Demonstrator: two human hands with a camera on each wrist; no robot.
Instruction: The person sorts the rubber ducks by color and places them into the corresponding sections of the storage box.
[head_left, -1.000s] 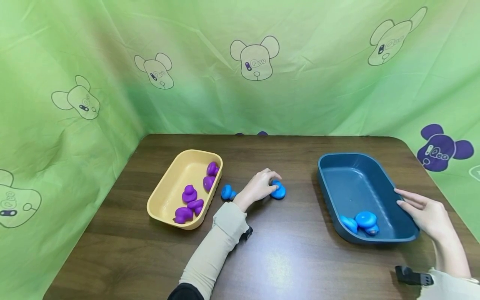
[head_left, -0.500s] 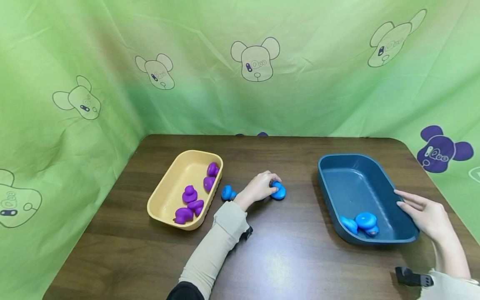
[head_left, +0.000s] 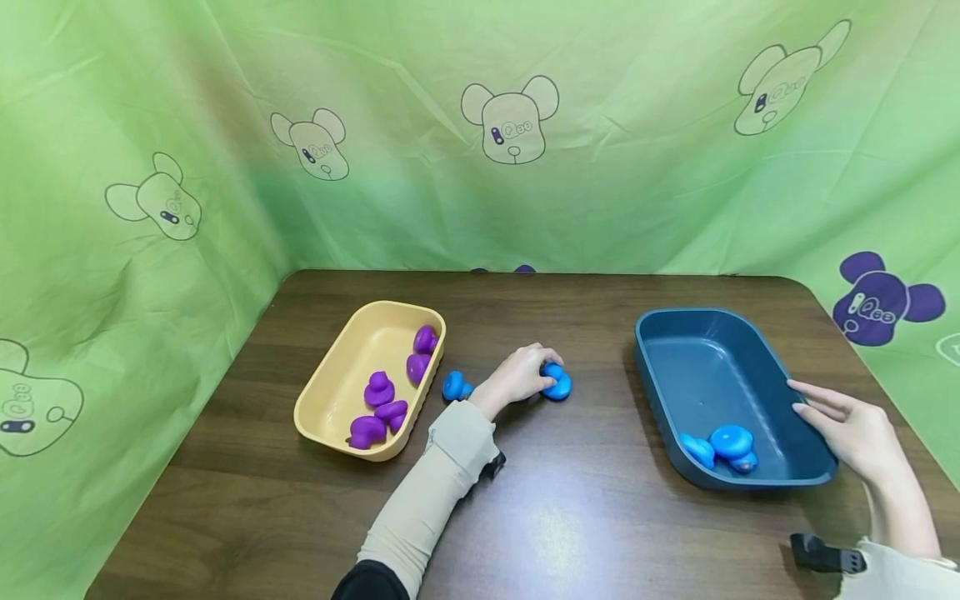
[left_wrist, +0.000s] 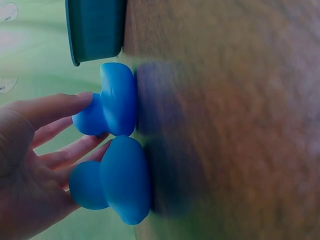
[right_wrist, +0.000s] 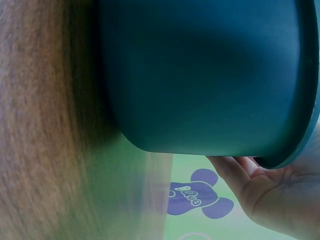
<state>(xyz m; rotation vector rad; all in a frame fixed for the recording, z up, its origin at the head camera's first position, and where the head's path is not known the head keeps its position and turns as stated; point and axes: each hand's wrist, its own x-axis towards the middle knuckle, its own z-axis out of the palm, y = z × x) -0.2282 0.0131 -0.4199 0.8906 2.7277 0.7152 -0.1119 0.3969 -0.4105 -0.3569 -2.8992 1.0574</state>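
Note:
My left hand [head_left: 519, 375] reaches over the middle of the table and pinches the small round top of a blue toy [head_left: 558, 387]. In the left wrist view, the thumb [left_wrist: 75, 102] presses on the round knob of that toy [left_wrist: 119, 100], whose broader body sits at the wood. A second blue toy [left_wrist: 126, 180] of like shape stands beside it, nearer the wrist. At the right, my right hand [head_left: 855, 425] rests against the side rim of a dark blue tray [head_left: 675, 433], fingers fairly straight. Its fingertips are partly hidden by the tray in the right wrist view.
A yellow tray [head_left: 322, 392] with several purple toys [head_left: 379, 388] stands at the left. Several blue toys [head_left: 731, 440] lie in the near end of the blue tray. Green printed cloth [head_left: 420, 208] hangs behind the brown table [head_left: 525, 308].
The left thumb and fingers have drawn together on the blue toy's top. Right hand, trays and the other toys look the same.

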